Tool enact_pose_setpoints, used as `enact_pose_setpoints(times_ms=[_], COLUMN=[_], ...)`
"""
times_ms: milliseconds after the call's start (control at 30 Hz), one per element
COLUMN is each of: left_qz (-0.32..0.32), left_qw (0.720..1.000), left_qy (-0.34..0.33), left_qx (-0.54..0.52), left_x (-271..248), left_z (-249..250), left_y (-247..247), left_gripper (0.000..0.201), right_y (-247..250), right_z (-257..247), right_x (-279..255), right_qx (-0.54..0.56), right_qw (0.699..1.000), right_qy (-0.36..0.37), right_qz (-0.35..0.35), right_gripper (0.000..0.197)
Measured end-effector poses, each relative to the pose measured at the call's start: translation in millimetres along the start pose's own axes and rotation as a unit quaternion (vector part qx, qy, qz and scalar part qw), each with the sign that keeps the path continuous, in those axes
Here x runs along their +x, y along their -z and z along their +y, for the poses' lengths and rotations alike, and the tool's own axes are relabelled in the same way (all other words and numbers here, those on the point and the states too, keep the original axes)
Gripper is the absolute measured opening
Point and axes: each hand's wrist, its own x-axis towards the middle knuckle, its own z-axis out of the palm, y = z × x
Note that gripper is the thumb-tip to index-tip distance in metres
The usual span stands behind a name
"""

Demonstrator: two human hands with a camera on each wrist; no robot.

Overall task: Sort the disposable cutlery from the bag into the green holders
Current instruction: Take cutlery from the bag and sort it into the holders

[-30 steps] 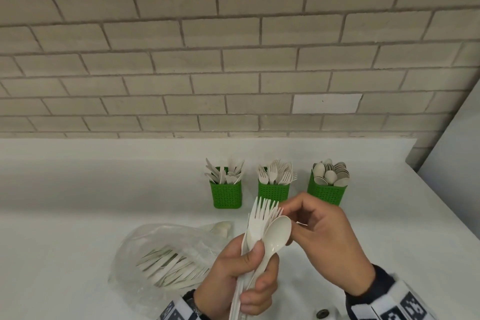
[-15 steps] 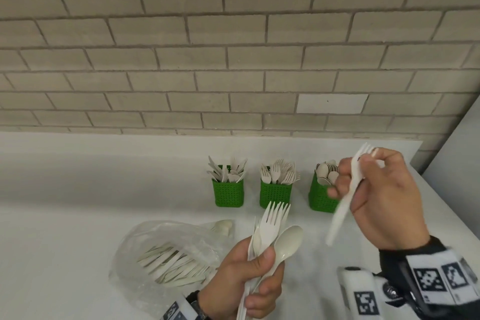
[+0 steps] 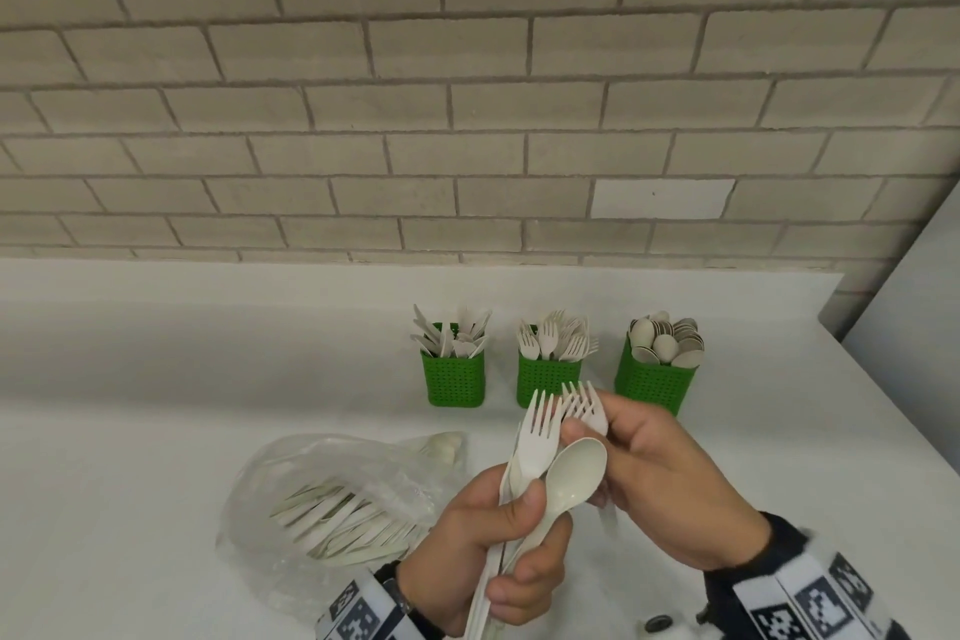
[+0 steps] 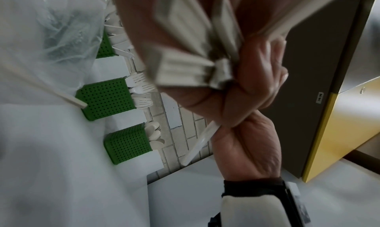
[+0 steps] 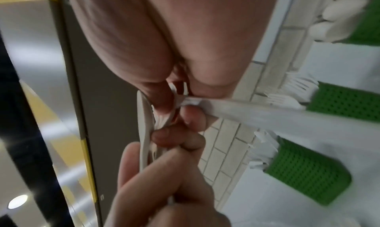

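Step in hand: sorting forks out of a mixed handful. At lower centre of the head view the left hand [image 3: 483, 551] has its fingers wrapped round a bundle [image 3: 535, 442] of forks and one spoon [image 3: 574, 476]. The right hand [image 3: 670, 478] pinches a fork [image 3: 584, 403] by its head, its other fingers curled, touching the bundle top.

The bag [image 3: 332, 509], still holding cutlery, lies on the worktop [image 3: 156, 431] at lower left. Three green holders stand at mid-frame: knives [image 3: 454, 379], forks [image 3: 548, 377], spoons [image 3: 654, 379].

Next move, as judged: draw further forks free, then carry them to the middle holder, tines up.

Against half a second ago: the right hand was raised at right with one fork; it is now back at the bundle.
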Motion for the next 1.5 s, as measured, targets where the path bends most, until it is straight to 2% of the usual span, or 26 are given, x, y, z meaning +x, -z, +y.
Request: enact_pose_setpoints(times_ms=[100,167,300,400,467,500,533,600,667,733,800,933,1000,1067,1133,1233,1300,1500], left_qz=[0.020,0.027,0.051,0.085,0.105,0.108,0.106,0.094,0.082,0.074,0.074,0.107,0.116,0.125,0.139,0.156,0.167,0.209], left_qw=[1.000,0.999,0.996,0.983,0.969,0.966,0.965,0.968,0.969,0.968,0.966,0.959,0.955,0.955,0.953,0.930,0.905,0.798], left_qy=[0.002,0.005,0.019,0.023,0.018,0.015,0.012,0.011,0.021,0.035,0.043,0.044,0.039,0.034,0.027,0.023,0.015,-0.020], left_qx=[0.014,0.023,0.070,0.161,0.222,0.235,0.239,0.232,0.231,0.239,0.244,0.260,0.269,0.267,0.269,0.331,0.390,0.565], left_x=[-1,-1,-3,-2,1,1,2,2,1,1,1,-1,-3,-6,-7,-7,-7,-7], left_z=[0,0,-1,-3,-3,-3,-2,0,1,0,-2,-2,-1,-1,-2,-4,-4,-2], left_y=[2,3,5,2,0,-1,-3,-3,-2,-1,1,4,5,6,8,11,13,19], left_gripper=[0.017,0.017,0.024,0.036,0.048,0.050,0.051,0.045,0.043,0.047,0.042,0.039,0.033,0.036,0.037,0.028,0.023,0.025], right_y=[3,6,19,26,29,28,29,26,21,16,10,2,0,3,9,19,22,14], right_z=[-2,-9,-34,-44,-40,-37,-32,-21,-13,-8,-6,-1,-4,-12,-25,-43,-50,-40], right_x=[3,6,12,14,13,11,9,4,1,1,2,3,6,12,18,23,26,26], right_qx=[-0.019,0.051,0.165,0.123,0.039,0.003,-0.031,-0.079,-0.063,-0.043,-0.070,-0.132,-0.063,0.029,0.091,0.144,0.128,0.019], right_qw=[0.997,0.992,0.968,0.969,0.984,0.992,0.997,0.996,0.994,0.995,0.996,0.989,0.991,0.986,0.978,0.969,0.973,0.992], right_qy=[0.043,0.068,0.107,0.132,0.113,0.089,0.054,-0.018,-0.055,-0.059,-0.028,0.033,0.029,0.039,0.045,0.052,0.040,-0.006], right_qz=[0.056,0.097,0.153,0.169,0.132,0.092,0.045,-0.040,-0.064,-0.064,-0.038,0.051,0.112,0.159,0.182,0.196,0.188,0.126], right_gripper=[0.037,0.029,0.028,0.024,0.018,0.024,0.039,0.061,0.058,0.045,0.032,0.022,0.022,0.020,0.019,0.013,0.017,0.021])
